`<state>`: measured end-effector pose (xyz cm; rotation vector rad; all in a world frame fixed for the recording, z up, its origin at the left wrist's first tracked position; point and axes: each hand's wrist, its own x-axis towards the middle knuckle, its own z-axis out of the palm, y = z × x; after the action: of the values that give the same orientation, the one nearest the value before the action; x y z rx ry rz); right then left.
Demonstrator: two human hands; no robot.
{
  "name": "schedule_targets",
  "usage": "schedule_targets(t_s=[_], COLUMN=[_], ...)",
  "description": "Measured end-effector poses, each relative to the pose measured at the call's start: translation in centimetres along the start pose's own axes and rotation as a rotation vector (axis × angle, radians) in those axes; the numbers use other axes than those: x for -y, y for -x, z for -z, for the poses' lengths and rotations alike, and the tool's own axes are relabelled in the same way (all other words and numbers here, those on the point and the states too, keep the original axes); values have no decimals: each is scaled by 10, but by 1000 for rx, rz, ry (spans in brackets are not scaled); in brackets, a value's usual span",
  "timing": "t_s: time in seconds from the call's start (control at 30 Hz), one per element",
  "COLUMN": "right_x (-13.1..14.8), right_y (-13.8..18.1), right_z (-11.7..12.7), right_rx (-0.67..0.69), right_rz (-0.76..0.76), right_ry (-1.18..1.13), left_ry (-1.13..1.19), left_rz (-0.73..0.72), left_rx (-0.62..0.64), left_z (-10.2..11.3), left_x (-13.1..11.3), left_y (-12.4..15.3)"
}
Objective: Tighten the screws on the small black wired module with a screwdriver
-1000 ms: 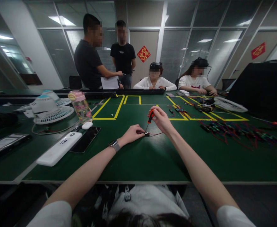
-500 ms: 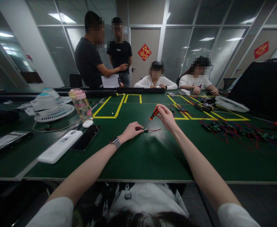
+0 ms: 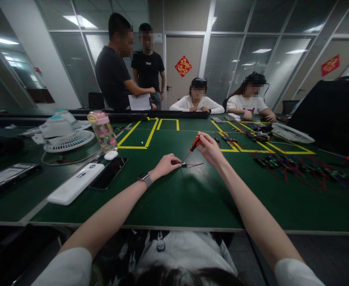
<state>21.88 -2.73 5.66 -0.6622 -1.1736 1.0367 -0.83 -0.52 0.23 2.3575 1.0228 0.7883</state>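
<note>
My right hand [image 3: 209,147] is closed around the handle of an orange and black screwdriver [image 3: 195,143]. The thin shaft slants down and left to a small green circuit board [image 3: 184,164] with red and dark wires. My left hand [image 3: 169,164] lies low over the green table, its fingers pinched on the left end of that board. The screwdriver's tip meets the board close to my left fingertips; the exact point of contact is too small to make out.
Several wired circuit boards [image 3: 293,167] lie heaped at the right. On the left are a white power bank [image 3: 76,183], a dark phone [image 3: 110,173], a pink-lided bottle [image 3: 103,133] and a white fan [image 3: 68,139]. Co-workers [image 3: 196,104] sit and stand across the table.
Both my hands, the screwdriver and the board keep nearly the same place. Across the table, a standing person's raised hand has dropped lower. The view has shifted slightly.
</note>
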Motion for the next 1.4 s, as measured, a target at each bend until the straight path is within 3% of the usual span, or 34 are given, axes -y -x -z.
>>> schedule_targets(t_s=[0.27, 0.57, 0.83, 1.1, 1.4], right_x=[2, -2, 2, -1, 0], right_y=[3, 1, 4, 1, 2], right_z=[-8, -2, -6, 1, 0], right_rx=[39, -60, 29, -44, -19], right_rz=[-46, -22, -20, -20, -7], right_ry=[-117, -54, -97, -76, -90], left_ry=[-15, -17, -19, -2, 5], left_rz=[2, 12, 9, 2, 7], left_rx=[-5, 13, 15, 17, 10], left_z=[0, 2, 2, 3, 0], left_x=[-1, -2, -2, -2, 0], left_y=[-1, 0, 1, 1, 0])
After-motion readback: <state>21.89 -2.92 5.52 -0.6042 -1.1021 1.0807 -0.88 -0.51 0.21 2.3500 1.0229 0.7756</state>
